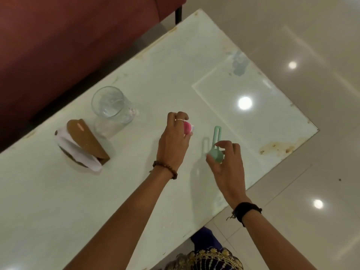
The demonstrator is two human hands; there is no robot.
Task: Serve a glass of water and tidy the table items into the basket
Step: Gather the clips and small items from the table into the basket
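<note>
Fingers (216, 148) of right hand (228, 168) pinch green scoop (215, 151), handle pointing toward far surface (136, 75) edge; left hand (173, 145) curled round pink scoop (187, 128).

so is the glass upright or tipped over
Upright: the glass stands on its base on the table, round rim facing up.

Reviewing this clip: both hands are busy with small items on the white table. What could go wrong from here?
1. The left hand reaches close to the glass of water; a sideways sweep could tip it.
2. The right hand pinches only the bowl of the green scoop, so it may slip.
3. No basket is in view, so both the scoop and the pink item may need a carry.
</note>
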